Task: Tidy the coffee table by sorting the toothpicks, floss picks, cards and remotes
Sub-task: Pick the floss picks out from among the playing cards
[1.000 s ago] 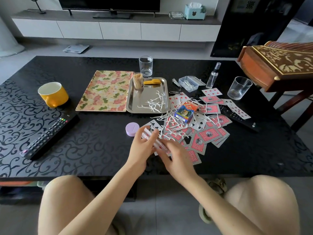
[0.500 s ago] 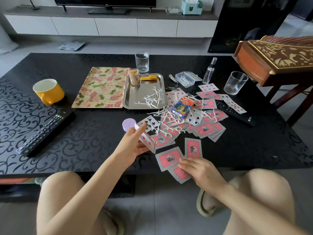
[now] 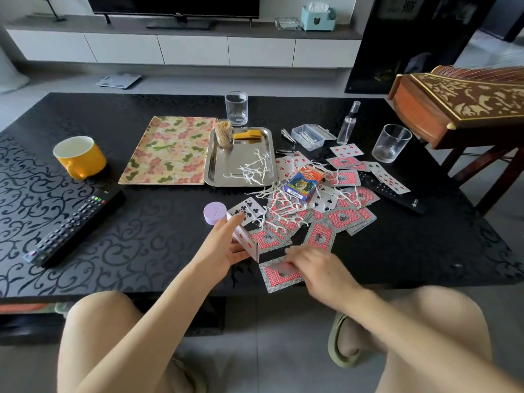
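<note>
My left hand (image 3: 219, 249) grips a small stack of playing cards (image 3: 246, 241) on edge above the table's front. My right hand (image 3: 320, 272), blurred, pinches a red-backed card (image 3: 279, 275) near the front edge. More cards (image 3: 341, 215) lie scattered face up and face down, with white floss picks (image 3: 279, 207) strewn over them. A card box (image 3: 303, 184) sits on the pile. A steel tray (image 3: 241, 143) holds floss picks, a toothpick jar (image 3: 223, 133) and a yellow item. One black remote (image 3: 75, 225) lies at the left, another (image 3: 392, 192) at the right under cards.
A floral tray (image 3: 167, 150) lies left of the steel tray. A yellow mug (image 3: 78, 156), a purple lid (image 3: 214, 212), two glasses (image 3: 236, 107) (image 3: 391, 143), a spray bottle (image 3: 348, 123) and a clear box (image 3: 310, 136) stand on the black table. A wooden instrument (image 3: 465, 104) juts in at right.
My right hand left the stack, reached to the loose cards at the front edge and is now lifting one leftward. My left hand kept the stack, tilted on edge.
</note>
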A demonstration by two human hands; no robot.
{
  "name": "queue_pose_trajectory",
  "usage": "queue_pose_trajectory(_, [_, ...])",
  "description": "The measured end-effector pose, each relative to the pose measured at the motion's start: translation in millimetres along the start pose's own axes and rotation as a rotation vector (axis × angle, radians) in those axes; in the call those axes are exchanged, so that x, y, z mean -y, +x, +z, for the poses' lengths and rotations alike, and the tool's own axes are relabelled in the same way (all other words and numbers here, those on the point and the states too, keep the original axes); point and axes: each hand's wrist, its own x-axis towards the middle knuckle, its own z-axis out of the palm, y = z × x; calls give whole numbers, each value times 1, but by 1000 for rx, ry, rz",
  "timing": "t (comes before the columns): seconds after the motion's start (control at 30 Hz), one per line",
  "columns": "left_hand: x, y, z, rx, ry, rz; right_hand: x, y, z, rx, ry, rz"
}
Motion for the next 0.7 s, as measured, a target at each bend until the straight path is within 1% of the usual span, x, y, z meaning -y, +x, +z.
queue_pose_trajectory(0.07, [-4, 1, -1, -17, -12, -5, 6, -10, 16, 104, -157, -119])
queue_pose_trajectory(0.13, [-6, 1, -2, -6, -25, 6, 8, -17, 23, 167, -251, -148])
queue_pose_trajectory(0.17, [-7, 1, -3, 12, -26, 9, 6, -19, 24, 169, -282, -168])
queue_pose_trajectory(0.23, [-10, -1, -4, 45, -8, 21, 4, -20, 21, 112, -334, -234])
queue_pose_trajectory(0.27, [-11, -1, -5, 55, 6, 34, 1, -20, 21, 54, -321, -265])
queue_pose_trajectory(0.3, [-11, -2, -8, 66, 26, 50, 0, -19, 20, 4, -258, -277])
queue_pose_trajectory(0.33, [-12, -2, -10, 81, 55, 68, 2, -16, 15, -35, -145, -241])
queue_pose_trajectory(0.37, [-11, -2, -11, 96, 85, 85, 5, -11, 8, -79, -2, -145])
queue_pose_trajectory(0.4, [-10, -2, -12, 107, 106, 102, 11, -5, -2, -118, 139, 12])
queue_pose_trajectory(0.43, [-8, -3, -12, 112, 124, 115, 15, 4, -13, -139, 259, 216])
queue_pose_trajectory(0.47, [-5, -3, -10, 113, 135, 119, 18, 12, -20, -128, 387, 403])
queue_pose_trajectory(0.5, [-1, -4, -7, 115, 147, 121, 19, 20, -25, -108, 505, 534])
queue_pose_trajectory(0.53, [4, -6, -2, 130, 156, 120, 20, 28, -27, -89, 560, 592])
queue_pose_trajectory(0.57, [9, -9, 4, 162, 158, 117, 23, 36, -29, -65, 560, 593])
queue_pose_trajectory(0.63, [20, -13, 15, 242, 137, 122, 33, 48, -29, 22, 504, 549])
queue_pose_trajectory(0.7, [27, -15, 23, 276, 97, 133, 41, 56, -25, 94, 459, 506])
